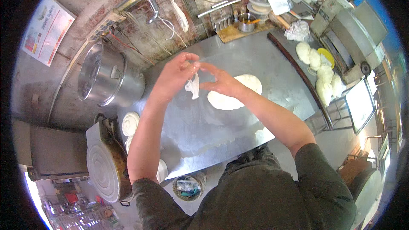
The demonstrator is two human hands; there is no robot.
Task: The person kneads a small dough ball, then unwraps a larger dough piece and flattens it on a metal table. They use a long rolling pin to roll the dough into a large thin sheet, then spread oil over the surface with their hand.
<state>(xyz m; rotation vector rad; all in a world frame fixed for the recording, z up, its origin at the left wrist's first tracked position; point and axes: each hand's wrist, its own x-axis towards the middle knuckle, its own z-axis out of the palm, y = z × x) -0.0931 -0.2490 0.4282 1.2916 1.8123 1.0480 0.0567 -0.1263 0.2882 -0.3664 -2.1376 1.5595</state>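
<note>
Over the steel worktable [185, 124], my left hand [177, 76] pinches a thin, ragged white strip [193, 88], apparently dough, which hangs below the fingers. My right hand [222, 81] meets it from the other side. Its index fingertip touches or nearly touches the left fingertips, while its thumb is apart, close beside the strip. Under the right wrist lies a flattened round of white dough [223, 100], partly covered by that hand and forearm. Coiled dough pieces [130, 123] sit at the table's left edge, some hidden behind my left forearm.
A long dark rod [297, 67] lies across the table's right side. Beyond it are several dough lumps [325, 75] and a machine [348, 41]. Large steel pot [111, 73] stands at left, above a round-lidded appliance [102, 171]. A small pot [246, 22] stands on a wooden board [228, 33] at the back.
</note>
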